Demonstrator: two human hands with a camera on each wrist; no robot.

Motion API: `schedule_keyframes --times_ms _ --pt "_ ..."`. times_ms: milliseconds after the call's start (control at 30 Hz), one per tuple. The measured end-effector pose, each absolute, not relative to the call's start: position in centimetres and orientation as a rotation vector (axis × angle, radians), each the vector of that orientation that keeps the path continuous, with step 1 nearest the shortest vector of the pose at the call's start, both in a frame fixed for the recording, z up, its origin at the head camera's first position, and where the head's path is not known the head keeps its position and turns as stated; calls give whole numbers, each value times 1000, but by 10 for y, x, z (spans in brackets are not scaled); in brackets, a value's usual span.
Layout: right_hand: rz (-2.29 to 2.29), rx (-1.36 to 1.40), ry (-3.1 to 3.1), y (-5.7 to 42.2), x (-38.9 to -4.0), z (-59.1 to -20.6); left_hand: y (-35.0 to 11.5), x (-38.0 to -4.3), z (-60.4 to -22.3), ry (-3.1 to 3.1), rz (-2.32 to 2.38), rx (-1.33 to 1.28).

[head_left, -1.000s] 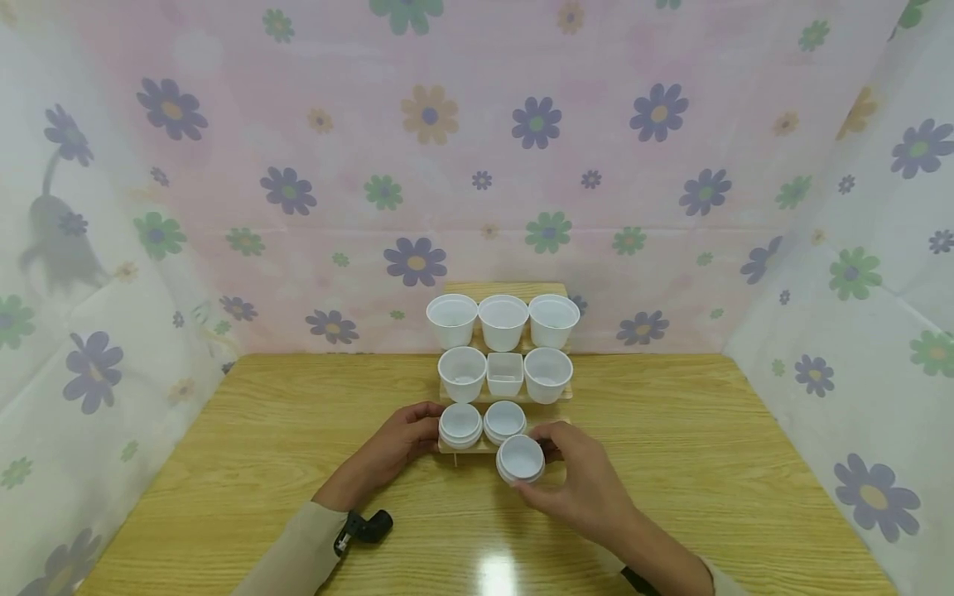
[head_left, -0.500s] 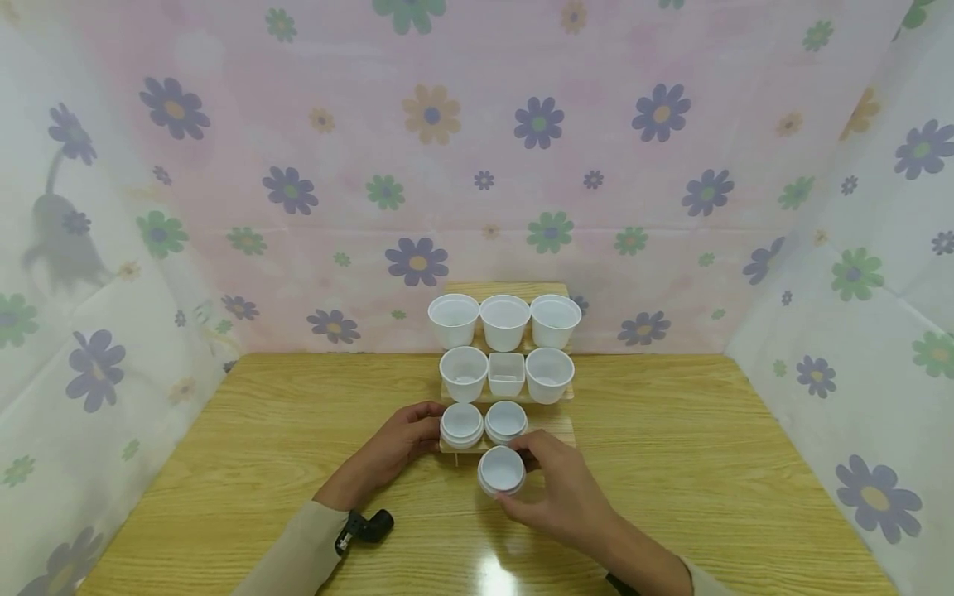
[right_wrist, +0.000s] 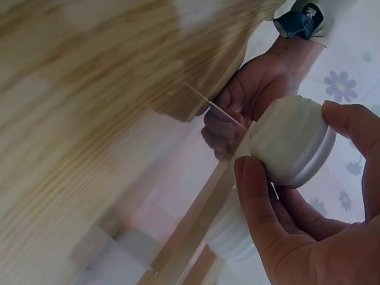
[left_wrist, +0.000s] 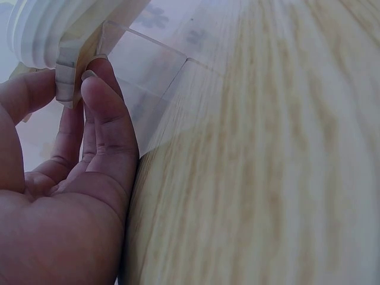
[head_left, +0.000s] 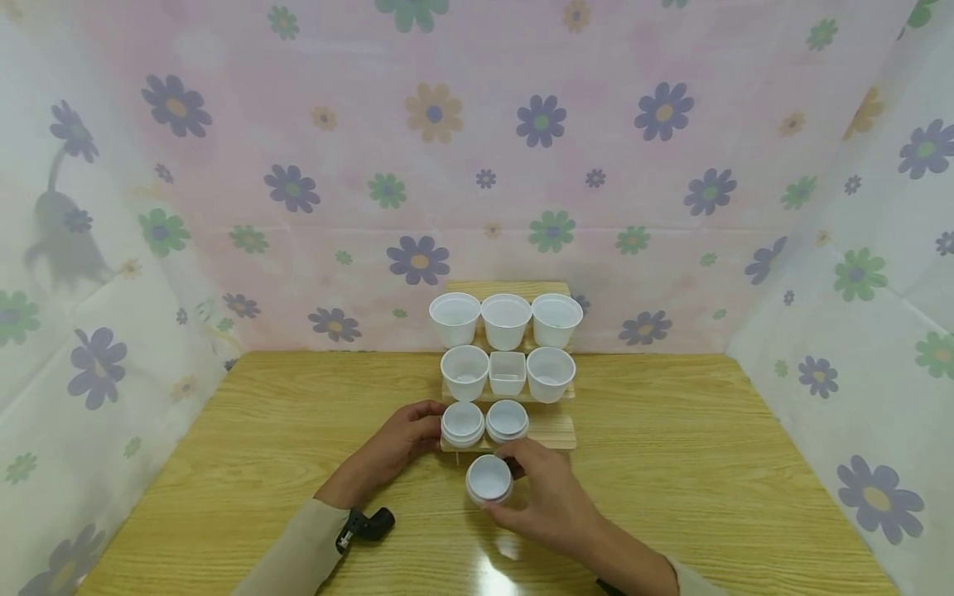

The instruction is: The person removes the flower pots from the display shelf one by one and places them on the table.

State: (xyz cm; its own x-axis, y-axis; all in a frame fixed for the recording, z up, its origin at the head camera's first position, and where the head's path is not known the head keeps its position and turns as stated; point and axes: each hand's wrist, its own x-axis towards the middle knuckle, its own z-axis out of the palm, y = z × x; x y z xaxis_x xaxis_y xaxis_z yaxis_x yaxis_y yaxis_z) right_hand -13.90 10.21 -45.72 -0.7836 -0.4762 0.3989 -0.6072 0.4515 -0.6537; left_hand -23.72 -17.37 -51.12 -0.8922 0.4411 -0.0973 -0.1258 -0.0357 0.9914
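My right hand (head_left: 547,497) holds a small white ridged jar (head_left: 489,478) in front of the tiered wooden stand (head_left: 553,432). In the right wrist view, thumb and fingers pinch the jar (right_wrist: 294,142) at its sides. At the stand's lower left corner, my left hand (head_left: 402,443) grips the bottom shelf. The left wrist view shows thumb and fingertips on either side of that wooden shelf (left_wrist: 71,62). Two matching jars stand on the bottom shelf, the left jar (head_left: 462,423) beside my left fingers and the middle jar (head_left: 507,420) behind my right hand. Bare wood shows at the shelf's right end.
The middle shelf bears two round cups and a square cup (head_left: 508,374) between them. Three larger white cups, one the centre cup (head_left: 506,321), fill the top shelf. A flowered cloth (head_left: 477,165) rises behind the wood-grained table (head_left: 671,463).
My right hand has carried the jar leftward and toward me, away from the stand's lower right, exposing the shelf's right end. The left hand stays in place.
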Motion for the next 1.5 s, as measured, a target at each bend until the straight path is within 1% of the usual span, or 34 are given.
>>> schedule_keyframes --times_ms 267,467,1000,1500 --pt "1192 1003 -2570 95 -140 -462 -173 -238 -511 1851 1989 311" --pt "1095 977 -2647 89 -142 -465 -173 -239 -512 1847 1987 312" --pt "1009 1005 -2781 79 -148 -465 -174 -238 -513 1856 1982 323" --pt "1012 977 -2798 75 -152 -468 -175 -239 -515 1848 1982 334"
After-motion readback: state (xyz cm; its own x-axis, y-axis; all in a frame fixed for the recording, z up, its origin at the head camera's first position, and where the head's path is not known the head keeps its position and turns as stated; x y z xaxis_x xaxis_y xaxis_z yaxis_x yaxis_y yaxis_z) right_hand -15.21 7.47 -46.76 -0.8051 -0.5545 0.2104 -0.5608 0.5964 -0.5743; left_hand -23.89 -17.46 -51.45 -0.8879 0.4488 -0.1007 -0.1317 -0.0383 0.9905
